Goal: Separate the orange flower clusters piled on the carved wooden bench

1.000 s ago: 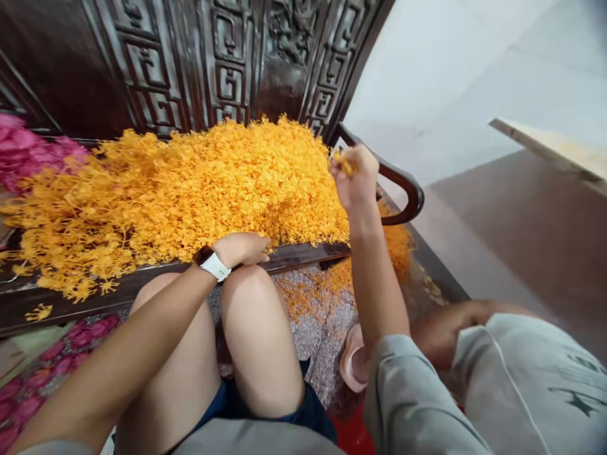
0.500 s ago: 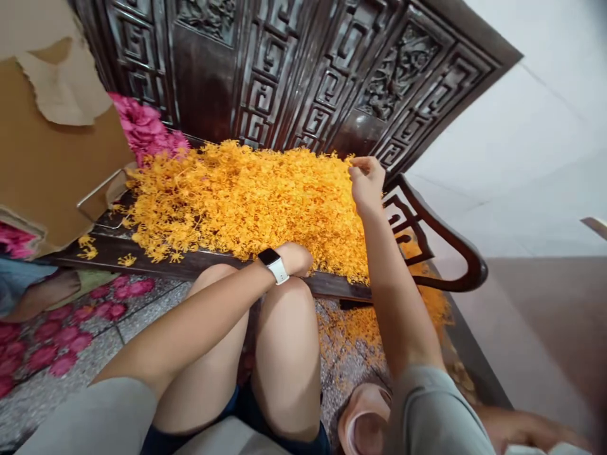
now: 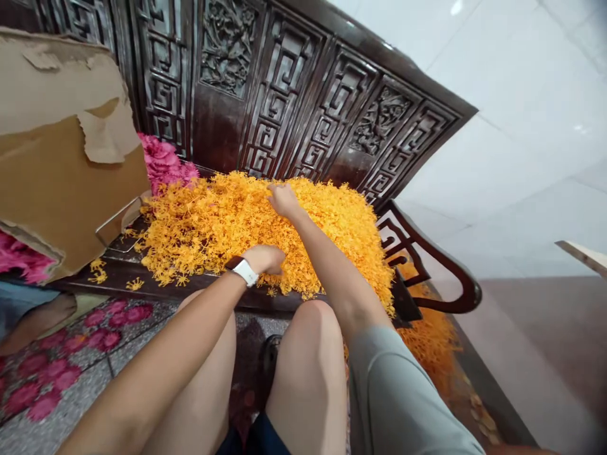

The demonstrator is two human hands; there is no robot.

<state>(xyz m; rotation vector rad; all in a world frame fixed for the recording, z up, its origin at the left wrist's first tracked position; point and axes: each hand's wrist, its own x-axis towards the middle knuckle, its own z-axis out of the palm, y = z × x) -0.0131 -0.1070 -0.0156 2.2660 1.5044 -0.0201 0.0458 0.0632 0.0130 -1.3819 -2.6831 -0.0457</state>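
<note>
A large heap of small yellow-orange artificial flower pieces (image 3: pixel 227 215) covers the dark carved wooden bench (image 3: pixel 175 287). Low at the heap's front edge is my left hand (image 3: pixel 266 258), with a white-strapped watch on the wrist. Its fingers curl down and inward, and whatever they hold is hidden. Farther back, my right hand (image 3: pixel 284 200) reaches over the top of the heap. Its thumb and fingers are bent close together among the yellow pieces; anything between them is too small to make out.
A torn cardboard box (image 3: pixel 71 170) stands at the left, with pink artificial flowers (image 3: pixel 164 161) behind it. The curved armrest (image 3: pixel 467 294) bounds the right side. Pink flower heads (image 3: pixel 47 373) and an orange pile (image 3: pixel 434 341) lie on the floor. Another person's foot (image 3: pixel 42 322) shows at left.
My right hand has moved left from the heap's right end to its middle. My left hand has shifted slightly left, off my knee area. The camera view has also shifted.
</note>
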